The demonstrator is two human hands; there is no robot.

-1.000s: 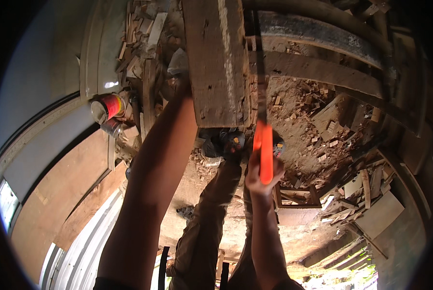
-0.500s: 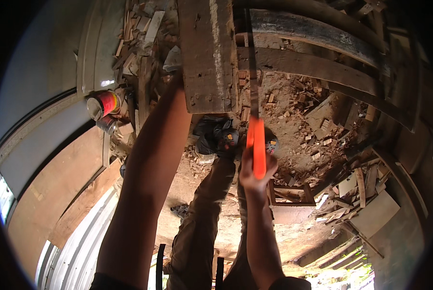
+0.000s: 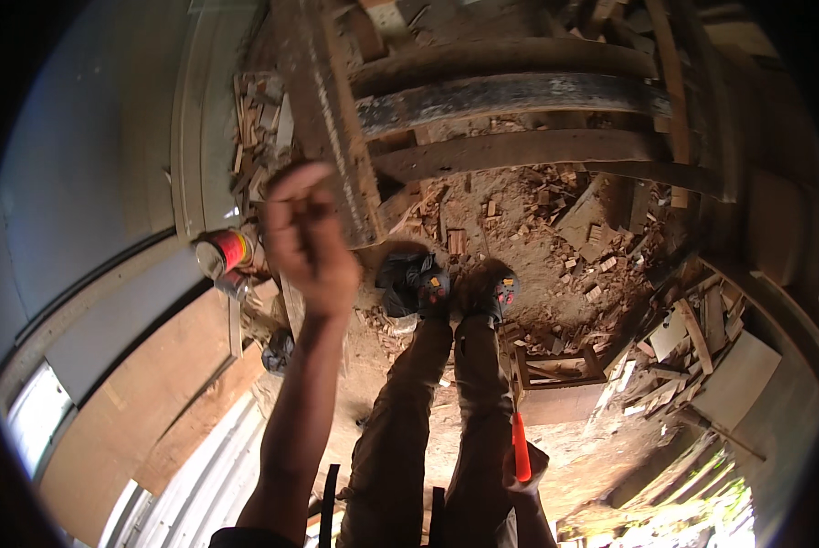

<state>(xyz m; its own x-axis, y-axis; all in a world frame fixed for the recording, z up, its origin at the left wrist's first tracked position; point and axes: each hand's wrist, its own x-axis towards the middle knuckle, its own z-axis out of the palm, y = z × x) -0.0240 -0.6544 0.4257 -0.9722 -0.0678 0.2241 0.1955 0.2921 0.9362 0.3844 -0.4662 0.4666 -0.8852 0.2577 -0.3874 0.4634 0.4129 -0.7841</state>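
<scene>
A thick wooden board (image 3: 332, 119) with a pale streak along it juts toward me at the upper left. Beside its near end is my left hand (image 3: 316, 251), raised, slightly blurred, fingers loosely bent and nothing visible in them. Whether it touches the board I cannot tell. Low beside my right leg, my right hand (image 3: 530, 470) is closed round the orange handle of a handsaw (image 3: 520, 443). The saw's narrow blade points away from me, seen edge-on and hard to make out against the floor. It is apart from the board.
Long beams (image 3: 519, 96) lie across the far side. Wood offcuts (image 3: 574, 237) litter the floor around my shoes (image 3: 435, 288). A red can (image 3: 222, 251) stands by the left wall panels. A small wooden frame (image 3: 560, 370) and a scrap pile (image 3: 702, 338) lie at right.
My right hand has drawn the saw back and down from the board's right edge to beside my leg. My left arm has pulled back, bringing the hand into sight. The view has shifted.
</scene>
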